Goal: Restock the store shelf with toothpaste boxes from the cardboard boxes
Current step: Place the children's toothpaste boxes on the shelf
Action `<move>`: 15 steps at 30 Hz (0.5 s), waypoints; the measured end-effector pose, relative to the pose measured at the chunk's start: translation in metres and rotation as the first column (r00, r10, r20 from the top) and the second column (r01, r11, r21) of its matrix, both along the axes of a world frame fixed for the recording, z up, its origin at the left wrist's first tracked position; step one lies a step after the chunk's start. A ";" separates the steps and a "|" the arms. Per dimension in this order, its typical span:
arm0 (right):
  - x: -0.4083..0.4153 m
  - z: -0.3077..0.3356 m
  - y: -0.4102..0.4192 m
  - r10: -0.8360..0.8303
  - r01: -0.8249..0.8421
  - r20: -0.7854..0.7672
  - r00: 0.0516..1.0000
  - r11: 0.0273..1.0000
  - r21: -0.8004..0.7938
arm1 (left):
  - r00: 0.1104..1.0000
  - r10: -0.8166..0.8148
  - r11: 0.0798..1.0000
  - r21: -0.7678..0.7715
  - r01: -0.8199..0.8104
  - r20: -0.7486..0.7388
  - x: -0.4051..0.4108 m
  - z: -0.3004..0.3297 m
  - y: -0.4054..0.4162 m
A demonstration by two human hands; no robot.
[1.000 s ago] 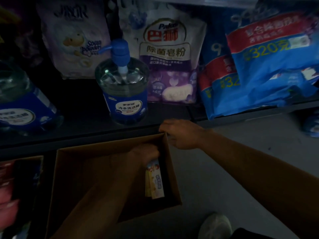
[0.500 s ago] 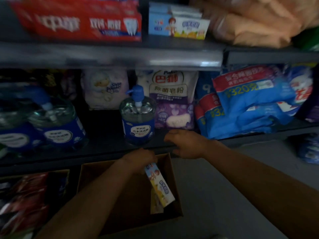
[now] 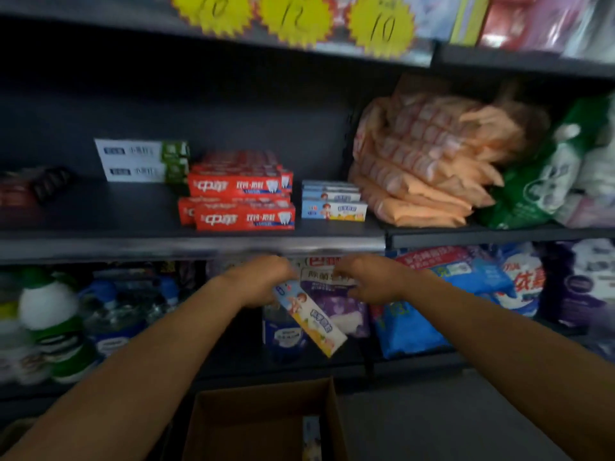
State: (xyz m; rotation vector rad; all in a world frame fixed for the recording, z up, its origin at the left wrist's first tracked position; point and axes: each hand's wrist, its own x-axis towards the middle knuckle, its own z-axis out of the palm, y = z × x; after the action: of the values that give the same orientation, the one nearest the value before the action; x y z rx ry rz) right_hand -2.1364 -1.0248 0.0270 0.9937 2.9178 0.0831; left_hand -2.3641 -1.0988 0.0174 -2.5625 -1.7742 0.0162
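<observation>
The children's toothpaste box [image 3: 309,319] hangs tilted in the air, its upper end gripped in the left hand [image 3: 263,282] and its lower end pointing down and to the right. It sits below the front edge of the middle shelf [image 3: 199,249]. The right hand [image 3: 369,279] is just beside the box's upper end, to the right of it; its fingers look loosely curled and hold nothing, though blur hides the details. On the shelf above the box lies a small stack of matching light-blue boxes [image 3: 333,204], with red toothpaste boxes [image 3: 241,194] to their left and white-and-green boxes [image 3: 143,160] further left. Well below the held box an open cardboard box [image 3: 233,424] stands on the floor, with another box [image 3: 311,439] upright inside it.
</observation>
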 end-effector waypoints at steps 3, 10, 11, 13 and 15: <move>0.005 0.037 0.001 -0.025 0.026 -0.025 0.999 0.999 0.041 | 1.000 0.022 0.990 0.137 -0.022 0.002 -0.002 0.038 -0.001; 0.014 0.104 0.013 -0.043 0.055 -0.209 0.977 0.997 0.050 | 0.993 0.107 0.933 0.339 -0.118 0.051 0.007 0.088 0.007; 0.014 0.112 0.012 -0.071 0.077 -0.215 0.974 0.997 0.019 | 0.991 0.119 0.926 0.353 -0.131 0.056 0.009 0.092 0.009; 0.014 0.124 0.010 -0.095 0.086 -0.212 0.973 0.995 -0.049 | 0.987 0.144 0.908 0.387 -0.161 0.071 0.012 0.099 0.013; 0.012 0.128 0.011 -0.099 0.086 -0.177 0.979 0.993 -0.082 | 0.979 0.179 0.889 0.411 -0.204 0.098 0.015 0.101 0.016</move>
State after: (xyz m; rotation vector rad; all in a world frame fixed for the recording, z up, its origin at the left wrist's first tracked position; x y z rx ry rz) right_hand -2.1248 -1.0134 0.1555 1.1817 3.0024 -0.1260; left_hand -2.3492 -1.0827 0.1184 -2.1006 -1.8035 -0.3953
